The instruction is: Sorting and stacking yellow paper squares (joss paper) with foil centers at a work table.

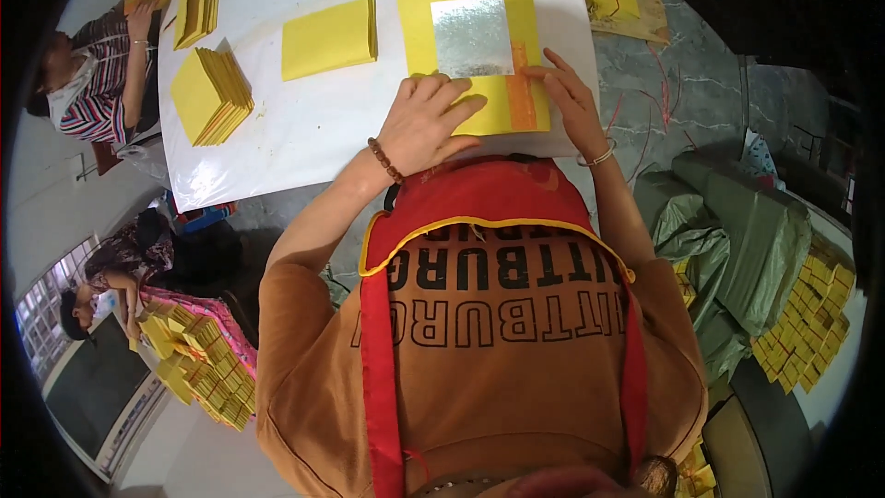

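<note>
A large yellow sheet (415,18) lies at the near edge of the table, with a square of silver foil (470,35) on it. Along the sheet's right side runs an orange strip (523,103). My left hand (429,120) rests on the sheet's lower left, fingers stretched out toward the foil's bottom edge, holding nothing. At the strip's right edge, my right hand (573,103) has its fingers extended and apart, one tip touching near the strip. A brown bead bracelet (385,159) circles my left wrist.
Left of the sheet stand a flat yellow stack (330,39) and a fanned yellow stack (214,97) on the white table (286,138). Two other people work at the left, each with yellow paper. Green-covered bundles (728,231) stand at my right, beside yellow stacks (811,309).
</note>
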{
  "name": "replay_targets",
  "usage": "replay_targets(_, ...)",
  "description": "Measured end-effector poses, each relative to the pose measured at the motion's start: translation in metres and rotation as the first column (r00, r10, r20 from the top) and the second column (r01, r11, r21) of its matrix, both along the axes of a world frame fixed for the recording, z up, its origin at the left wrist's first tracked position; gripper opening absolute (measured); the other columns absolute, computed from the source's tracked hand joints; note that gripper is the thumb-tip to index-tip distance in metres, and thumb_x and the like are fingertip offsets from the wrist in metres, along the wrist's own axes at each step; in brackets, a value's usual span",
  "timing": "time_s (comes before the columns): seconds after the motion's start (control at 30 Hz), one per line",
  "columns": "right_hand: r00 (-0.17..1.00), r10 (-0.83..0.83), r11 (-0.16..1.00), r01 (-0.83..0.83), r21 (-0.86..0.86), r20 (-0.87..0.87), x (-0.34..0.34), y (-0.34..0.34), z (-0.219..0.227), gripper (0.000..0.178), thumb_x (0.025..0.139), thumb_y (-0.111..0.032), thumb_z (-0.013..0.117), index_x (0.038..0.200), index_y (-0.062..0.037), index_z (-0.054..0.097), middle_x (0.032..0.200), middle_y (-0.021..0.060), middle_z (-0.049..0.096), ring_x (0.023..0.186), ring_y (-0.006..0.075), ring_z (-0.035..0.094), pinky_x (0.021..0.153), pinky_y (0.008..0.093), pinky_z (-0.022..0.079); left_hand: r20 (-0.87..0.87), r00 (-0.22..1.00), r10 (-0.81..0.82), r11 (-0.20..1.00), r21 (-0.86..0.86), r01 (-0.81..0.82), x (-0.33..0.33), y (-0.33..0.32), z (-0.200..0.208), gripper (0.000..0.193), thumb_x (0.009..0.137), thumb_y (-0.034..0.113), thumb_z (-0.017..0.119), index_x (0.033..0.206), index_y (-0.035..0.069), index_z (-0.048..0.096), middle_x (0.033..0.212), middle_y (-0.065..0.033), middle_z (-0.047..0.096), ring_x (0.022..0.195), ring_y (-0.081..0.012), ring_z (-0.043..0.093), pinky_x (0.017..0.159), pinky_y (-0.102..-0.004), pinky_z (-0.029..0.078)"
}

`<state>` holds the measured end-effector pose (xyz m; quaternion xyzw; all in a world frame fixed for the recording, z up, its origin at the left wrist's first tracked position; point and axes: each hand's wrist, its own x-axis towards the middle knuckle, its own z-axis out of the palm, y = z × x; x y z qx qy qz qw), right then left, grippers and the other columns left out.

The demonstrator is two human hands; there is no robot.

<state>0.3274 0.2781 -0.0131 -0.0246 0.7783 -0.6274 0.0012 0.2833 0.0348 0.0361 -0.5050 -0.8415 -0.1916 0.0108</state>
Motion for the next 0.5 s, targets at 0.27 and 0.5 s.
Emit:
replay_targets(0.27,0.995,-0.082,0.964,0.092,-0.248,0.051,0.005,-0.006,-0.018,0.028,0.092,-0.02,0.042,0.096,-0.0012,0.062,0.103,0.0067,0.061,0.119,0.0231,0.04,0.099,0.0334,0.03,0.176,0.984,-0.002,0.997,0.074,-0.011,-0.009,0.005,0.01,0.029,0.078,0.027,0.061,0.1,0.008,0.06,0.09,-0.008,0.059,0.082,-0.0234,0.052,0.071,-0.0332,0.041)
replay_targets(0.5,0.992,-0.108,0.957,0.121,-0.263,0.061,0.005,-0.008,-0.019,0.028,0.092,-0.019,0.042,0.094,0.0004,0.062,0.102,0.0066,0.061,0.115,0.0197,0.045,0.096,0.0305,0.033,0.43,0.896,0.108,0.977,0.12,-0.175,-0.014,0.008,0.011,0.018,0.084,0.021,0.053,0.082,0.004,0.059,0.074,-0.0107,0.06,0.072,-0.0281,0.056,0.064,-0.0356,0.045)
